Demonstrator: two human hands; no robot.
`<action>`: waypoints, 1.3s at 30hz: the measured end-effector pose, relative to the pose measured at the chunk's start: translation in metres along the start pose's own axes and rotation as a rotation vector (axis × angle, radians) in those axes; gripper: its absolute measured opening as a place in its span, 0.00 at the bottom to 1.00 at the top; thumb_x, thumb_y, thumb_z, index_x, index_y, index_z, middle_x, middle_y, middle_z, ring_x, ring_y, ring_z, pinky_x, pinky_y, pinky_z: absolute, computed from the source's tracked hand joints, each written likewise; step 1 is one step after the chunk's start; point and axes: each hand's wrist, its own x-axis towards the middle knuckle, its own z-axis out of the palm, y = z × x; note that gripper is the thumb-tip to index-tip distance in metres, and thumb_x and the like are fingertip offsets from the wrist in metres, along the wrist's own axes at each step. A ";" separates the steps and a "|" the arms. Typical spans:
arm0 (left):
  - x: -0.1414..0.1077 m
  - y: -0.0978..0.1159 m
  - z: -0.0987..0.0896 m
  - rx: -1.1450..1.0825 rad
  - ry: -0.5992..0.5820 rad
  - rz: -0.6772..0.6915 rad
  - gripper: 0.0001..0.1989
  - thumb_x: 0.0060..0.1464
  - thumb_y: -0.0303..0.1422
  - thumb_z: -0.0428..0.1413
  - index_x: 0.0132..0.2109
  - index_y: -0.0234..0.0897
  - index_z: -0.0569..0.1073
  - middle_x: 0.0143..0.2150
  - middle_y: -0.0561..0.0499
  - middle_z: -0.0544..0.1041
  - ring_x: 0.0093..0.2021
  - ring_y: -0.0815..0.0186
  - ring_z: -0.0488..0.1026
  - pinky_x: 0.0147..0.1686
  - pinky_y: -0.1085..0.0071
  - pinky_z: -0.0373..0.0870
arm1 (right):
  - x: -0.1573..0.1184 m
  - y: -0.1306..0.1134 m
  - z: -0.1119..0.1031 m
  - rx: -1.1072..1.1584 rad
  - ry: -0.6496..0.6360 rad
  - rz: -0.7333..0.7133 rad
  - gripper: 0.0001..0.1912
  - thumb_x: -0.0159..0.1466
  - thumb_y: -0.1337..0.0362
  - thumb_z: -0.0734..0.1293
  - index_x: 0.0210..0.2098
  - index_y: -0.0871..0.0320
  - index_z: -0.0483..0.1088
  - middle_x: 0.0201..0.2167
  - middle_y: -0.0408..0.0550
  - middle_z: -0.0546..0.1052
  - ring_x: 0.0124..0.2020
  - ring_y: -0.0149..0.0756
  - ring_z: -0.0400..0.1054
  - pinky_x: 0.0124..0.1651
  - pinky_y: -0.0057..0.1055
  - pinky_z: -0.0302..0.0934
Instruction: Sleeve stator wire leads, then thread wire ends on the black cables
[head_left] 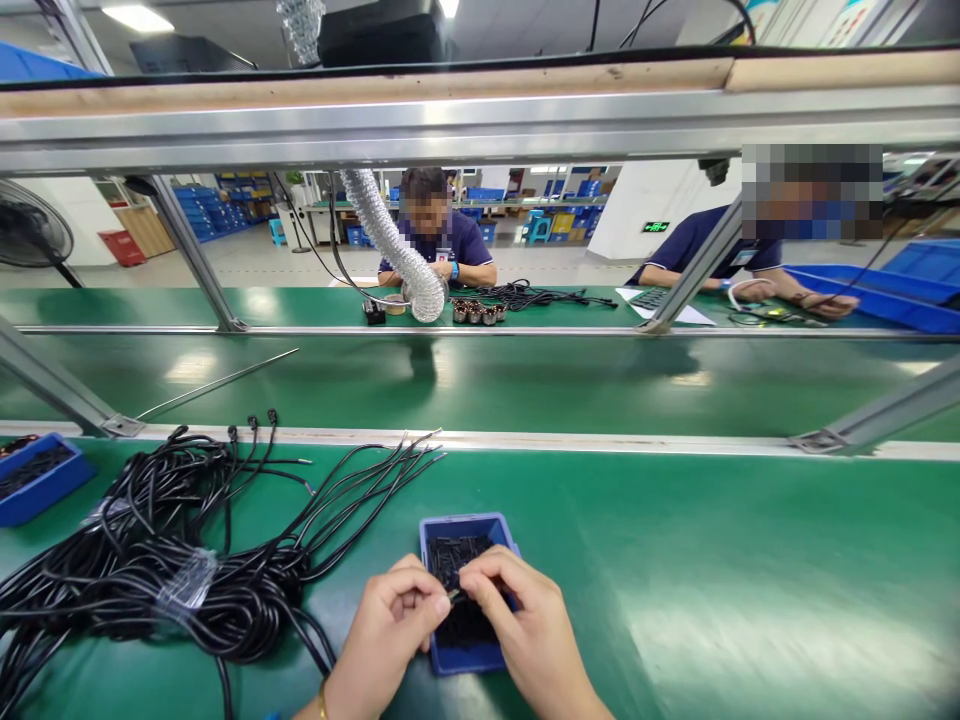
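Observation:
Both hands meet above a small blue bin [469, 660] filled with short black pieces [469, 632], perhaps cut tubing. My left hand [394, 620] is closed in a pinch at the bin's left side. A tiny light-coloured tip shows at its fingertips; what it belongs to is too small to name. Almost touching it, my right hand [525, 620] pinches with thumb and forefinger over the bin. Whatever lies in that pinch is hidden by the fingers. Left of my hands lies a heap of black cables [247, 610], partly bound with clear wrap, some ends stripped.
Another blue bin [41, 485] stands at the far left. A thin metal rod [217, 383] lies beyond the frame rail [525, 441]. Across the bench, two co-workers sit near a silvery duct [386, 235], more cables [525, 294] and a blue tray [870, 300].

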 end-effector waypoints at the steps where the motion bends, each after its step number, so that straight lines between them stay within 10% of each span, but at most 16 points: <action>1: 0.000 0.000 0.000 -0.003 0.002 -0.001 0.20 0.52 0.48 0.64 0.30 0.33 0.76 0.30 0.55 0.64 0.21 0.77 0.61 0.19 0.78 0.56 | 0.000 0.000 0.001 0.002 -0.001 -0.008 0.11 0.66 0.64 0.68 0.27 0.56 0.75 0.23 0.41 0.76 0.24 0.29 0.70 0.29 0.21 0.63; 13: 0.000 0.005 0.002 0.015 0.011 -0.024 0.21 0.51 0.49 0.64 0.28 0.33 0.75 0.28 0.56 0.63 0.20 0.76 0.60 0.19 0.78 0.54 | 0.002 0.004 -0.003 0.140 -0.009 0.077 0.07 0.64 0.64 0.69 0.34 0.55 0.81 0.25 0.43 0.78 0.20 0.29 0.70 0.23 0.22 0.65; 26: -0.004 0.008 0.001 0.035 -0.043 -0.029 0.20 0.52 0.48 0.63 0.28 0.33 0.77 0.28 0.56 0.63 0.21 0.75 0.60 0.21 0.77 0.55 | -0.002 -0.003 0.002 -0.024 0.159 -0.280 0.06 0.65 0.70 0.70 0.39 0.56 0.80 0.29 0.46 0.81 0.29 0.32 0.77 0.33 0.23 0.73; 39: -0.004 0.005 0.004 -0.006 -0.010 -0.070 0.20 0.50 0.49 0.64 0.34 0.35 0.74 0.21 0.59 0.62 0.20 0.74 0.58 0.20 0.77 0.55 | 0.000 0.005 -0.004 -0.117 -0.043 -0.311 0.09 0.68 0.67 0.67 0.44 0.53 0.79 0.32 0.48 0.82 0.34 0.39 0.75 0.38 0.34 0.70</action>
